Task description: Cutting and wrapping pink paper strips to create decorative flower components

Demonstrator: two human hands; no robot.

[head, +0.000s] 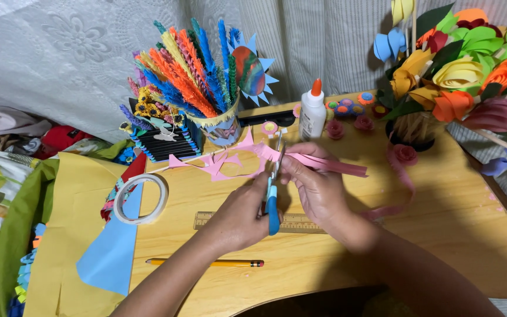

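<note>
The left hand (239,214) grips blue-handled scissors (273,196); the right hand (318,188) pinches a pink paper strip (330,164) running toward three o'clock. Keep it taut.

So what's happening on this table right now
A person is cutting pink paper over a wooden table. The left hand works blue-handled scissors, while the right hand holds the paper strips. A ruler, pencil, tape roll and glue bottle lie around, with paper flowers behind.
</note>
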